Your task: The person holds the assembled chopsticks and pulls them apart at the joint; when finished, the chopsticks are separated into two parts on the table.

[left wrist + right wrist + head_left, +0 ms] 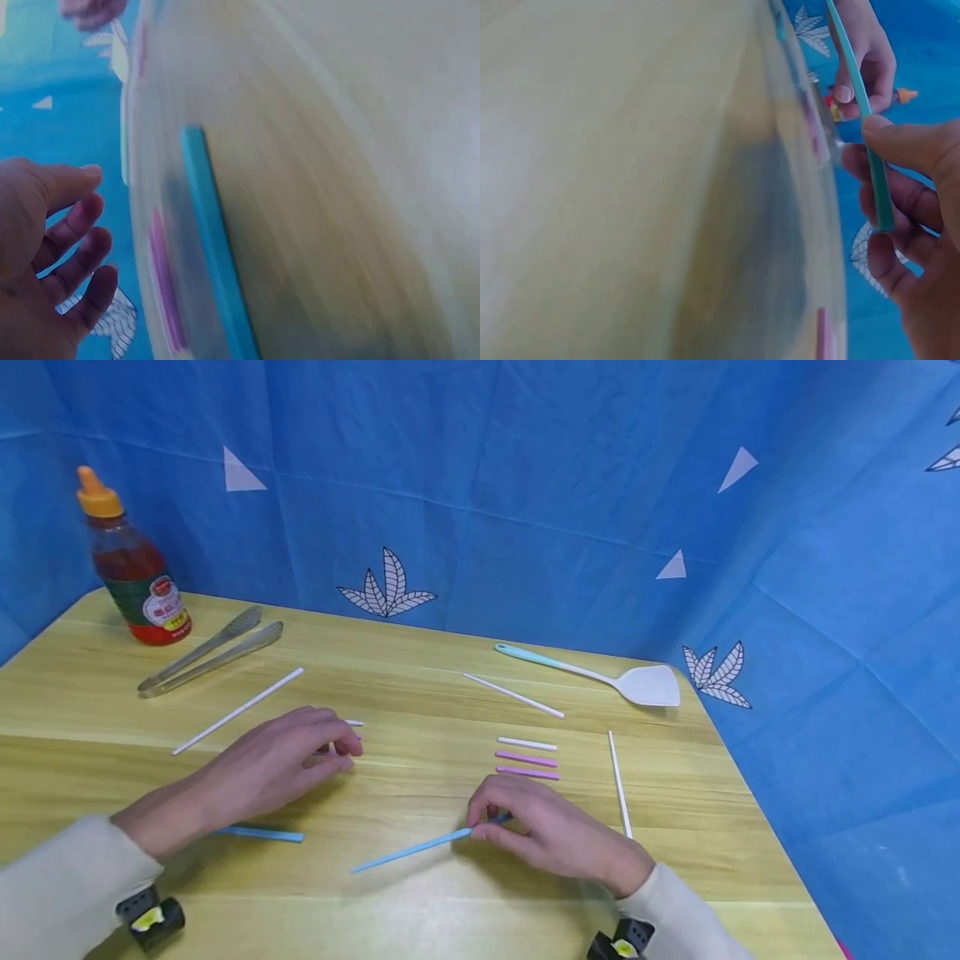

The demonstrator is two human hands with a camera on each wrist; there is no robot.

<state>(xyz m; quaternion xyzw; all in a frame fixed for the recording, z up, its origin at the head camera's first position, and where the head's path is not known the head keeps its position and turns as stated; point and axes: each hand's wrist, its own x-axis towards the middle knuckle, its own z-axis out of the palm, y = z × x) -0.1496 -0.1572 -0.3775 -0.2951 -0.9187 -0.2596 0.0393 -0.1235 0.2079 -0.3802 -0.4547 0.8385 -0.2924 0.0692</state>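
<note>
My right hand [543, 827] pinches a slim blue stick [420, 850] near one end, between thumb and fingers. The stick slants up to the hand, its free end pointing left; in the right wrist view it runs past the thumb as a flat-sided blue-green bar [853, 71]. My left hand [52, 247] holds nothing, its fingers loosely bent and apart from the thumb. In the head view that hand [277, 768] hovers over short white and pink sticks, partly hiding them. A second blue stick [262, 834] lies on the table below the left forearm.
White [527, 743] and pink short sticks [527, 758] lie in a row beyond the right hand. Longer white sticks rest at left [238, 710], back [513, 696] and right [618, 781]. Tongs [213, 652], a sauce bottle [138, 572] and a spatula [645, 685] stand or lie farther back.
</note>
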